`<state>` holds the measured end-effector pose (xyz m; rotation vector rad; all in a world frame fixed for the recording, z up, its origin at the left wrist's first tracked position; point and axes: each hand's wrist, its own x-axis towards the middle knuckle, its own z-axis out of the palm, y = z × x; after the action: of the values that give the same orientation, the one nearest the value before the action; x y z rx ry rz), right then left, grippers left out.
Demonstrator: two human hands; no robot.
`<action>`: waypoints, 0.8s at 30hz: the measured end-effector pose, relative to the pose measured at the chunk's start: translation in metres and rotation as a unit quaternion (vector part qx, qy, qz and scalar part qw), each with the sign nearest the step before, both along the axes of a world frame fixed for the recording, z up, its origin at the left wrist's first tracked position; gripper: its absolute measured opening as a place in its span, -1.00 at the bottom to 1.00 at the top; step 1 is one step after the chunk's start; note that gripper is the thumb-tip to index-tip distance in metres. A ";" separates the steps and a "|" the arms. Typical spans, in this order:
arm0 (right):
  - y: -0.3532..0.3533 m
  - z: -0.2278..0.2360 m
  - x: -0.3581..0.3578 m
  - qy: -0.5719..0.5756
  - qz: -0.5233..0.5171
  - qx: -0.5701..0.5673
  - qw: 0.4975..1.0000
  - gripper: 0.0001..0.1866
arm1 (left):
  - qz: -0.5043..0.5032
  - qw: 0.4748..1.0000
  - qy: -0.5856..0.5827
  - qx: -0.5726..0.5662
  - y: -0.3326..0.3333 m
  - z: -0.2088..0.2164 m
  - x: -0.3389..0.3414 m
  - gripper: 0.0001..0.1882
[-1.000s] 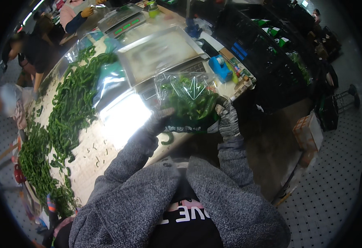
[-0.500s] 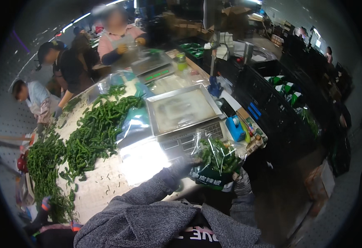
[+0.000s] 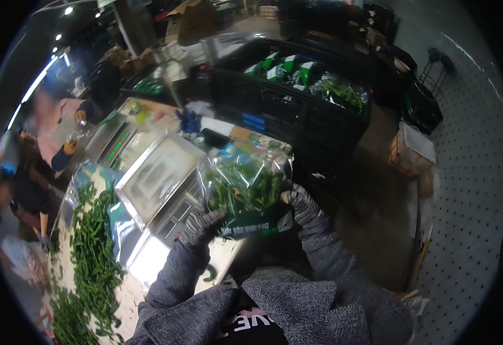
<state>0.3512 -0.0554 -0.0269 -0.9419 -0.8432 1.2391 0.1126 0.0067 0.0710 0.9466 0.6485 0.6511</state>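
Grips a clear bag (image 3: pixel 247 198) with a dark green lower band, packed with green peppers (image 3: pixel 237 187) — clamps its lower left side with the striped-gloved left hand (image 3: pixel 202 225), its right side with the right hand (image 3: pixel 302 206), set apart across the bag's width. Holds it before the chest, just right of the metal scale (image 3: pixel 159 175), near the table (image 3: pixel 227 256) edge. Has a curved pepper (image 3: pixel 210 273) below, a long pepper heap (image 3: pixel 93 241) at left — and faces a black crate (image 3: pixel 297 118).

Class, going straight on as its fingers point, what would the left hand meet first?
Most likely the bag of green peppers, which the left hand grips at its left side; depth beyond it is unclear.
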 end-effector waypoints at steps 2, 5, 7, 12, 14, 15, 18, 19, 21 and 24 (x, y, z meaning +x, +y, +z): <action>0.005 0.010 0.019 0.033 -0.017 0.031 0.999 -0.59 | -0.002 1.000 -0.023 0.010 0.009 0.033 0.025 -0.33; 0.015 0.012 0.046 0.118 -0.031 0.119 0.985 -0.62 | -0.041 0.995 -0.070 0.066 0.036 0.045 0.049 -0.25; 0.020 0.037 0.058 0.213 -0.017 0.181 0.960 -0.62 | -0.088 0.987 -0.093 0.094 0.053 0.025 0.056 -0.14; 0.062 0.074 0.162 0.015 -0.167 0.138 0.976 -0.74 | -0.019 0.987 -0.119 0.103 0.033 -0.004 0.063 -0.37; 0.082 0.103 0.202 -0.225 -0.326 0.187 0.899 -0.79 | -0.021 0.990 -0.108 0.084 0.023 -0.024 0.038 -0.45; 0.078 0.137 0.214 -0.214 -0.350 0.222 0.885 -0.81 | -0.048 0.988 -0.130 0.066 0.020 -0.042 0.028 -0.48; 0.119 0.174 0.268 -0.202 -0.387 0.093 0.895 -0.83 | 0.025 0.995 -0.089 -0.028 -0.010 -0.083 -0.009 -0.53; 0.130 0.188 0.273 -0.138 -0.379 0.084 0.911 -0.82 | 0.071 0.995 -0.049 -0.048 -0.023 -0.080 -0.016 -0.54; 0.176 0.192 0.280 -0.167 -0.376 0.036 0.911 -0.80 | 0.135 0.985 -0.022 -0.103 -0.044 -0.095 -0.036 -0.55; 0.234 0.178 0.338 -0.091 -0.318 0.056 0.942 -0.76 | 0.160 0.973 -0.040 -0.159 -0.055 -0.099 -0.038 -0.57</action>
<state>0.6891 0.1789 0.1513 -1.1303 -0.6618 0.5462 0.0750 -0.0483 -0.0279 0.5192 0.8139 0.8381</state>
